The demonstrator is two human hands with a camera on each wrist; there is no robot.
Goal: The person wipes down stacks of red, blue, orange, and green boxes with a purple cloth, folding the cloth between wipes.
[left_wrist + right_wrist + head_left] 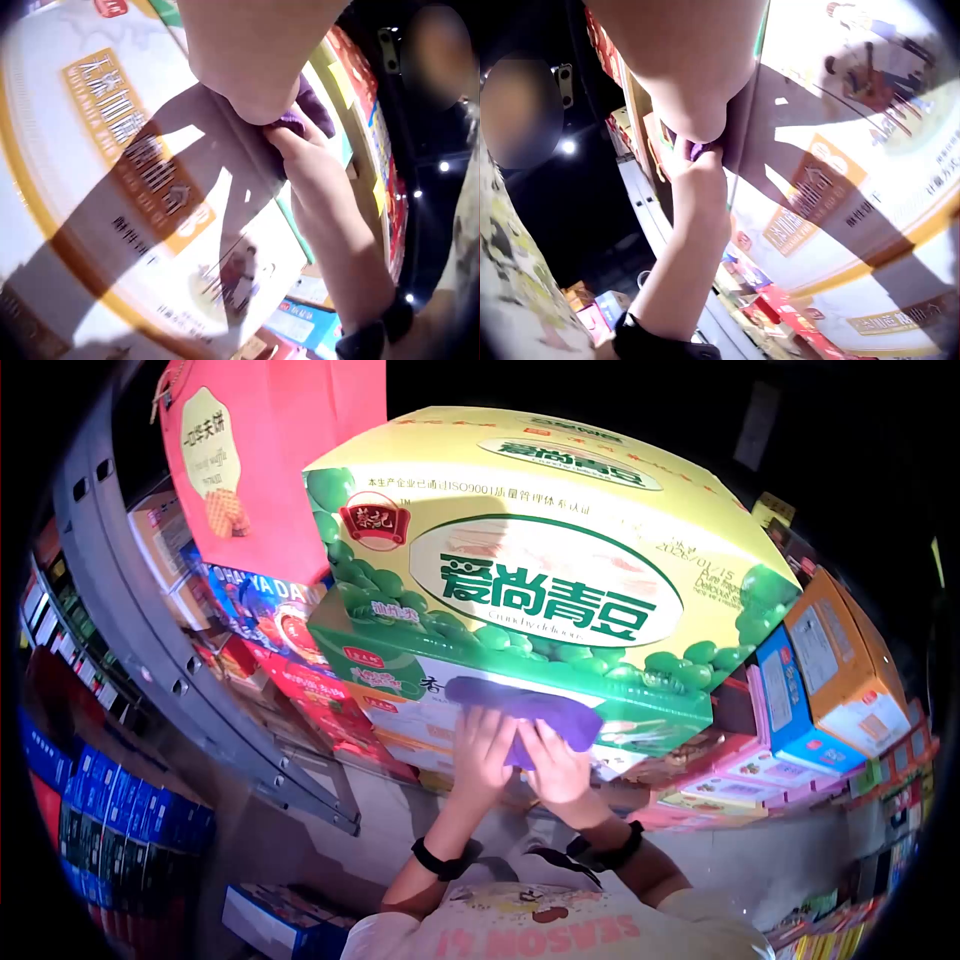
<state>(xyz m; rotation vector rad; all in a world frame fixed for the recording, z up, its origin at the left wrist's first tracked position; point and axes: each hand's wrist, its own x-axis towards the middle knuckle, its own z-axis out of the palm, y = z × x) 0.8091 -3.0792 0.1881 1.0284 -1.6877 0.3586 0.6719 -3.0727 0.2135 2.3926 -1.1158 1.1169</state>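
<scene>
A bunched purple cloth (575,722) lies against the front of the stacked boxes, just below the green and yellow box (560,575). My left hand (484,750) pinches its left part, and my right hand (556,762) pinches it close beside. In the left wrist view, the cloth (315,112) shows beyond my near left hand (244,67), with my right hand (319,176) at it. The right wrist view has a little cloth (699,150) between my right hand (682,75) and left hand (697,184); many fingertips are hidden. A white printed box (840,150) stands alongside.
A red bag (270,460) stands behind on the left, above a blue package (262,610). Orange and blue boxes (845,660) are at the right. A grey metal rail (170,610) slants down the left side, with blue packs (130,790) beyond it.
</scene>
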